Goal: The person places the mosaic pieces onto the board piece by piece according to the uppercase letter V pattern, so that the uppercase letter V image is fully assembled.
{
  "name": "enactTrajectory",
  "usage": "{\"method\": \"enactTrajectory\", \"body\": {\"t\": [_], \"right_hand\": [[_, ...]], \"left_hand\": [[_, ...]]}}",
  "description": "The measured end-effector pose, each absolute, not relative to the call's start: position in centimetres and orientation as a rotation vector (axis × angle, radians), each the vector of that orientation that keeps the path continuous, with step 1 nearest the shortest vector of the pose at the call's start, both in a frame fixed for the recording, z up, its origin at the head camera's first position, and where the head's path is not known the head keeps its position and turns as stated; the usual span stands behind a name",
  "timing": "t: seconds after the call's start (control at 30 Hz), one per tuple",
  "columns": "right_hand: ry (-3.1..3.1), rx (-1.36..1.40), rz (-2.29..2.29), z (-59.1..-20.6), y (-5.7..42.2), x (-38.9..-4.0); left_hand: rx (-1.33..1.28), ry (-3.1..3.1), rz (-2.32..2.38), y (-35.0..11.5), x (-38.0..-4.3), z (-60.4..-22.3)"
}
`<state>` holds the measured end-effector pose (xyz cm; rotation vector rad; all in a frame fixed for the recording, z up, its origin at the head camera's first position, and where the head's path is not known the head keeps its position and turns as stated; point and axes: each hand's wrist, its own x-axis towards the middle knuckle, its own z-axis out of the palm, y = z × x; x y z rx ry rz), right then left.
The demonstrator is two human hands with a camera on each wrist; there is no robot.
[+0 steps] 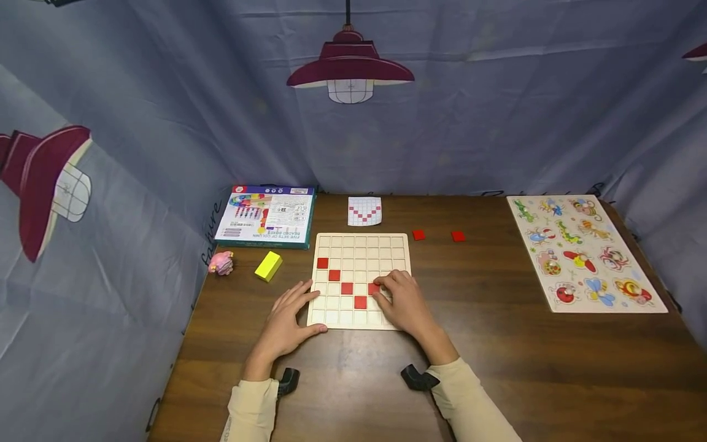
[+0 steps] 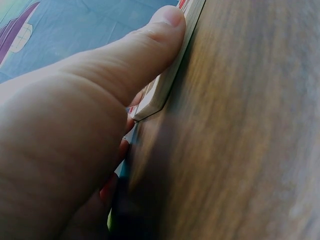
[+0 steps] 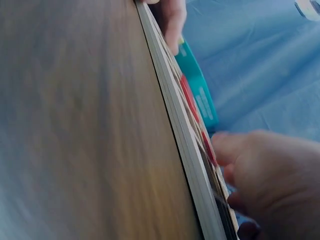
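A light wooden grid board [image 1: 361, 242] lies flat on the table in the head view. Several red square tiles [image 1: 347, 288] sit in its cells, stepping down from the left edge toward the lower middle. With thumb and forefinger, my right hand [image 1: 407, 305] pinches another red tile [image 1: 374, 288] at a cell on the right, one row above the lowest tile. My left hand [image 1: 287, 322] rests against the board's left side, fingers spread on the edge and thumb [image 2: 167, 30] at the near left corner. From the right wrist, the pinched tile is partly hidden by fingers.
Behind the board lies a paper card [image 1: 364, 211] with a red V pattern. Two loose red tiles [image 1: 419, 235] are at the back right. A boxed set [image 1: 265, 215], a yellow block [image 1: 268, 266] and a pink toy [image 1: 221, 263] stand left; an insect puzzle board [image 1: 588, 255] lies right.
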<state>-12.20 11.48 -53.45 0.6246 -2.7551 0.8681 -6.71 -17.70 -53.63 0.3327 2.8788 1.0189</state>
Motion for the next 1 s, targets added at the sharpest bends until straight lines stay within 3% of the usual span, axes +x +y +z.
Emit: {"method": "enactTrajectory", "body": {"t": [0.23, 0.57, 1.0], "right_hand": [[-2.718, 0.429, 0.989, -53.3, 15.8, -14.8], [-2.615, -0.150, 1.017, -54.8, 25.6, -20.2], [-2.855, -0.365, 0.837, -54.4, 25.5, -21.7]], "left_hand": [[0.339, 2.890, 1.014, -17.7, -7.1, -53.4], [0.323, 2.876, 1.001, -17.7, -7.3, -53.4], [0.293, 2.858, 0.989, -17.8, -6.9, -53.7]]}}
